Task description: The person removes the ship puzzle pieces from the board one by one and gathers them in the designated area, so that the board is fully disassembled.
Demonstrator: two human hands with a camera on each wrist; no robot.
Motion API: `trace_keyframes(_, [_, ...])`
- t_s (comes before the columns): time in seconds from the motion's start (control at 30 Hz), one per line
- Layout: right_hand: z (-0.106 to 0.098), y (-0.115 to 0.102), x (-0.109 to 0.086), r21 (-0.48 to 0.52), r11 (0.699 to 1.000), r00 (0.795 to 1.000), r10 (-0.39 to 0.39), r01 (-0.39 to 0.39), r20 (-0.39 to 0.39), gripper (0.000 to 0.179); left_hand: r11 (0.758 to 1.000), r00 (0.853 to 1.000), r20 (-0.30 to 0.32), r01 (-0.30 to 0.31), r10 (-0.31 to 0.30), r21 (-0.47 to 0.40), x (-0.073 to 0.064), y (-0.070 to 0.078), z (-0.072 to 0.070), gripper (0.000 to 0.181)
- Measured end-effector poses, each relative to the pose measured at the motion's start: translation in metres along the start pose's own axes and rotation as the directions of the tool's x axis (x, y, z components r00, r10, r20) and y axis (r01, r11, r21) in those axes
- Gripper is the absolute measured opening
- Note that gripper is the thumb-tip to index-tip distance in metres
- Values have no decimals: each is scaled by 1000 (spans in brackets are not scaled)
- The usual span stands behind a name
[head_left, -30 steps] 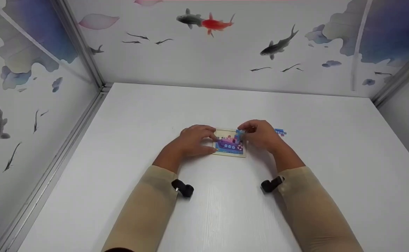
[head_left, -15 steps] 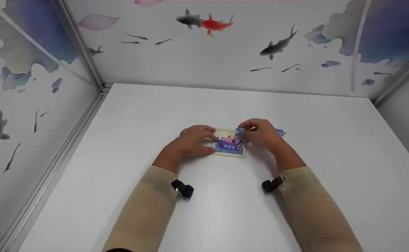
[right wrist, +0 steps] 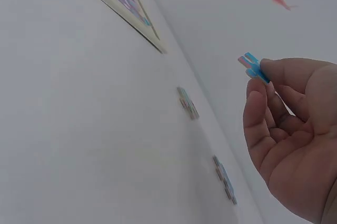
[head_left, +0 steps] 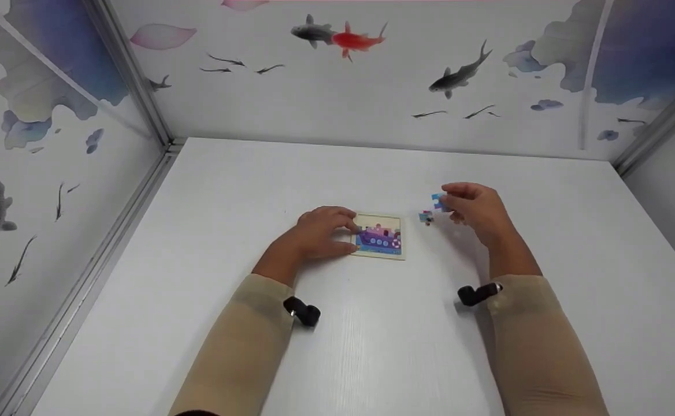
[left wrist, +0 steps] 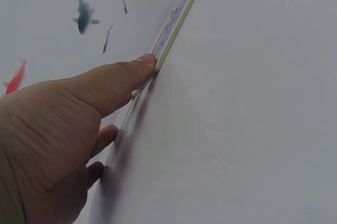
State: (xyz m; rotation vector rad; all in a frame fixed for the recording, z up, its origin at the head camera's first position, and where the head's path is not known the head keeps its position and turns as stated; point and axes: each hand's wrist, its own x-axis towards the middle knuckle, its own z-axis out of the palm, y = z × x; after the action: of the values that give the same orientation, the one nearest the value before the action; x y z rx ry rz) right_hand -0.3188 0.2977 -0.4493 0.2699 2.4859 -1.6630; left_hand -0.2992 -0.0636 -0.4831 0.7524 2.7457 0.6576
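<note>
A small jigsaw puzzle board (head_left: 381, 222) with a purple ship picture lies flat on the table. My left hand (head_left: 327, 232) holds it along its left side, the thumb at the near part and bent fingers farther back. The board's top strip shows bare pale backing. To its right, my right hand (head_left: 479, 211) pinches a blue puzzle piece (right wrist: 255, 68) between thumb and fingertips, raised off the table. Below that hand lies one loose puzzle piece (head_left: 426, 218); a second loose piece (right wrist: 225, 179) shows in the right wrist view, mostly hidden by the hand in the head view.
The white table (head_left: 337, 346) meets a back wall (head_left: 372, 104) printed with fish and a left side panel (head_left: 54, 190) with a metal rail. Both sleeved wrists carry small black cameras, the left camera (head_left: 303, 312) and the right camera (head_left: 479, 294).
My right hand has moved right and back from the board's upper right corner, taking the blue piece with it. A loose piece now shows beside the board. My left hand stays put.
</note>
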Motion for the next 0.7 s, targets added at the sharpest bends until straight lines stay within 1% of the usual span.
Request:
trace_keyframes(0.1, [-17,5,-1,25,999,999,38,-38,-30,44,1000,1000,1,-1,1,-8,-1,1,-1,42])
trace_keyframes(0.27, [-42,19,-5,37,997,996,66,-64,-65,46,1000,1000,0,-2,2,-12,-1,1,-1,42])
trace_keyframes(0.47, [-71,38,-9,1,996,992,93,-93,-87,49,1000,1000,3,-9,9,-11,-1,1,-1,42])
trace_keyframes(0.6, [-86,50,-11,-19,994,990,107,-109,-91,51,1000,1000,3,-15,15,1,-1,-1,0,42])
trace_keyframes(0.7, [-92,56,-12,-13,992,988,123,-125,-95,52,1000,1000,-2,-11,11,-5,-1,-1,0,42])
